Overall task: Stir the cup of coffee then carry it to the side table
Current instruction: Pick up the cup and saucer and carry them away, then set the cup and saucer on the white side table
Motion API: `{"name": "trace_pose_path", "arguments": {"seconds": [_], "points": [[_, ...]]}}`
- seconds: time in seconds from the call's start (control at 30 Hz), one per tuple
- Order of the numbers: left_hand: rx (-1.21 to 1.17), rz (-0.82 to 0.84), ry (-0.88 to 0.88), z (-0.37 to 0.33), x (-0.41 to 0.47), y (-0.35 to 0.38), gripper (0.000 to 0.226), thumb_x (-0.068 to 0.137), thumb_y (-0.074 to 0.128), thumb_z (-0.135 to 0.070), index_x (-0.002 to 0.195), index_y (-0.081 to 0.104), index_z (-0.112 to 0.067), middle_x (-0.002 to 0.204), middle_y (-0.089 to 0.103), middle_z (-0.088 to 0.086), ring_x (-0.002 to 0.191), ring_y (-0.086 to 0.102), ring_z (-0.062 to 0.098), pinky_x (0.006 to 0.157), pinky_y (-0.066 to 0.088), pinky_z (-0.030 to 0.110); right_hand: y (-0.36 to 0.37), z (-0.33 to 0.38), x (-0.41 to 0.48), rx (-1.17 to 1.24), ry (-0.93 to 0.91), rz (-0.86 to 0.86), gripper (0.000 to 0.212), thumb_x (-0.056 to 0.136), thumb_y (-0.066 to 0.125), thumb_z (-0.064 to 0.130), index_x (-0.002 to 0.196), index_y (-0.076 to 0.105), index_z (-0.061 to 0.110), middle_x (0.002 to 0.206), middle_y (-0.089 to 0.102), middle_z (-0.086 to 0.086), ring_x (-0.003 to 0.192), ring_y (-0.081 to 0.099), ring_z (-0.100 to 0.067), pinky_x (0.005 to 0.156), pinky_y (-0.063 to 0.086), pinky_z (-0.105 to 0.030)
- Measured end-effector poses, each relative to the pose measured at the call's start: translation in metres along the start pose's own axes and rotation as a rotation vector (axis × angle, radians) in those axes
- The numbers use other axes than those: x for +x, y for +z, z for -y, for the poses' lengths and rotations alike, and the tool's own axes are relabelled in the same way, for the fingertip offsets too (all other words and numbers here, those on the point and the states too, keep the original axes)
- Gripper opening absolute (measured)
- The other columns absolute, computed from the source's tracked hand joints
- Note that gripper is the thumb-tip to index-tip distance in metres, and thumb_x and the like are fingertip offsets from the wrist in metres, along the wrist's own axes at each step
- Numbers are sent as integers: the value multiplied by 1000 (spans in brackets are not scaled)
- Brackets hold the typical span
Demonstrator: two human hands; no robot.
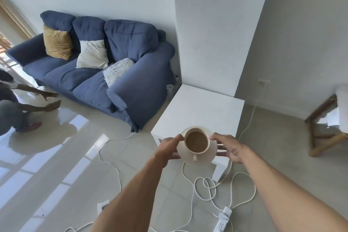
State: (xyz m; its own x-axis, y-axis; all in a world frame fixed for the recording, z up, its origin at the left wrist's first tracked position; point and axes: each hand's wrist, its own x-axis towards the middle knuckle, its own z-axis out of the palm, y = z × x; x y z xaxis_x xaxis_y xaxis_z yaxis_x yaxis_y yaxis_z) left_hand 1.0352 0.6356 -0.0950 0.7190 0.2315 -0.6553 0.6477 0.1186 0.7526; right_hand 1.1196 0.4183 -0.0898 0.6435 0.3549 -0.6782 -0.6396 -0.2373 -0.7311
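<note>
A cream cup (197, 141) full of brown coffee stands on a cream saucer (212, 151), its handle pointing toward me. Both are over the near edge of the white side table (203, 107). My left hand (169, 147) holds the saucer's left rim, thumb on top and fingers underneath. On the saucer's right rim my right hand (228, 147) has the same hold, its fingers showing below the saucer. I cannot tell whether the saucer rests on the table or hangs just above it. No spoon is in sight.
A blue sofa (105, 73) with three cushions stands left of the table. White cables (207, 186) and a power strip (223, 219) lie on the tiled floor by my feet. Another person crouches at the far left (17, 105). A wooden stool (323, 128) stands at the right.
</note>
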Motion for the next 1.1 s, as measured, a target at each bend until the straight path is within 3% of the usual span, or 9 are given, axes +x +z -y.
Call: {"name": "trace_pose_path", "arguments": {"seconds": [0.1, 0.27, 0.5, 0.67, 0.87, 1.1], "points": [[12, 9, 6, -21, 16, 8, 27, 87, 62, -33, 99, 69, -9, 92, 67, 7, 84, 65, 25, 73, 57, 35, -11, 13, 12, 12, -8, -22, 11, 84, 68, 21, 89, 64, 12, 82, 59, -6, 83, 57, -26, 89, 50, -44], [44, 46, 6, -46, 48, 13, 34, 83, 63, -34, 102, 71, -6, 93, 70, 7, 89, 68, 25, 85, 60, 43, -22, 33, 29, 38, -7, -55, 12, 83, 69, 22, 90, 66, 12, 84, 61, -5, 83, 58, -24, 83, 49, -41], [119, 130, 3, -91, 100, 10, 50, 72, 65, -40, 107, 72, -5, 103, 73, 12, 98, 69, 28, 76, 59, 36, -27, 63, 62, 119, -4, -134, 9, 83, 69, 21, 87, 66, 13, 80, 61, -2, 80, 58, -22, 80, 49, -38], [173, 208, -10, -118, 142, 5, 50, 68, 66, -44, 102, 72, -8, 99, 71, 7, 92, 68, 24, 72, 56, 33, -24, 80, 88, 188, 18, -194, 6, 85, 66, 19, 85, 66, 13, 76, 62, -2, 76, 58, -21, 75, 48, -35], [245, 270, -4, -144, 194, -1, 43, 73, 65, -44, 100, 72, -11, 106, 72, 9, 102, 67, 26, 74, 57, 34, -19, 100, 118, 262, 16, -271, 6, 86, 65, 18, 83, 67, 13, 75, 62, -2, 76, 57, -20, 76, 48, -35], [303, 335, -1, -163, 230, -10, 42, 70, 66, -43, 98, 71, -13, 100, 68, 6, 90, 63, 23, 76, 58, 35, -7, 106, 141, 326, 8, -313, 9, 88, 63, 20, 83, 68, 13, 76, 63, -1, 79, 57, -20, 77, 49, -34]]}}
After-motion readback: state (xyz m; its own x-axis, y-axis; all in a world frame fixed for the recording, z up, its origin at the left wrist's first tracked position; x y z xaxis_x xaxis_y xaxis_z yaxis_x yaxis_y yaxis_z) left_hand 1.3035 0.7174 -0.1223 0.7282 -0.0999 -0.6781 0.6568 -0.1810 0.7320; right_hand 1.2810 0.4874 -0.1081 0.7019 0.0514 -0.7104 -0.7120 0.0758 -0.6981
